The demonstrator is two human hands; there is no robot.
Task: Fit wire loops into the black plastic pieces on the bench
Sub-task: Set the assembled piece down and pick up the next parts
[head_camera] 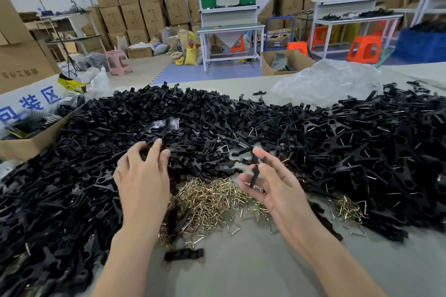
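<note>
Above the bench [241, 272], left hand [142, 181] curls palm-down, grip unclear; right hand [277, 190], palm-up, pinches 1 black piece [255, 173].

The black plastic piece [254, 175] we pinch in our right hand [277, 190] looks matt, with a faint sheen along its edges. Just beneath the grip, the wire loops [212, 200] are bare metal, glossy and brassy. The heaped black pieces [193, 116] beyond the grip are the same dull plastic. Nearer us than the grip, the bench [241, 272] is smooth and matt. Far beyond the grip a crumpled clear plastic bag [325, 82] glistens; far left of it, a cardboard box [24, 147] is matt brown.
</note>
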